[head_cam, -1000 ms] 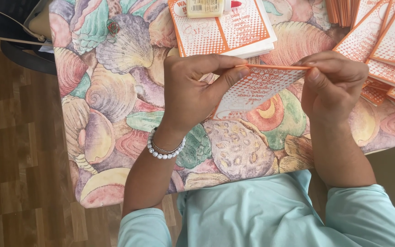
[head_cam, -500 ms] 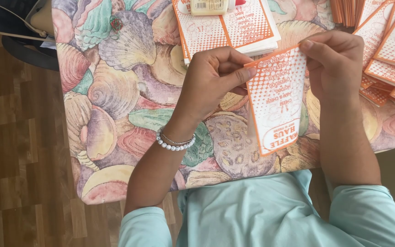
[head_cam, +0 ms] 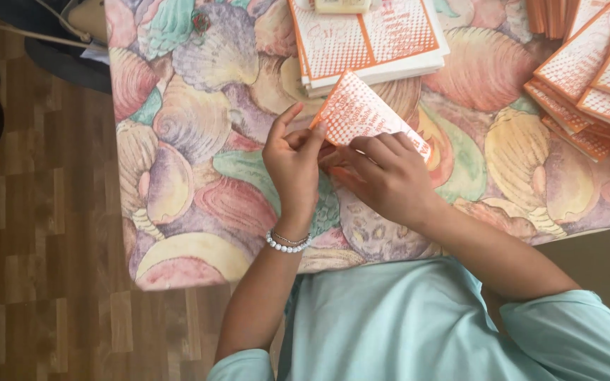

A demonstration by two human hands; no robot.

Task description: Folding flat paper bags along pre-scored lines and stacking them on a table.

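Observation:
An orange-and-white patterned flat paper piece [head_cam: 361,113] lies tilted over the shell-print tablecloth [head_cam: 199,183]. My left hand [head_cam: 294,166], with a pearl bracelet at the wrist, pinches its lower left corner. My right hand [head_cam: 383,173] lies over its lower edge, fingers curled on the same corner, touching the left hand. The lower part of the paper is hidden under both hands.
A stack of the same orange paper pieces [head_cam: 372,39] lies at the table's far edge, with a small pale object [head_cam: 340,5] on top. More of them fan out at the right [head_cam: 594,77]. Wooden floor [head_cam: 37,247] lies to the left.
The paper was held up between both hands; it has been turned and brought down onto the table, and my right hand has moved left to meet my left hand.

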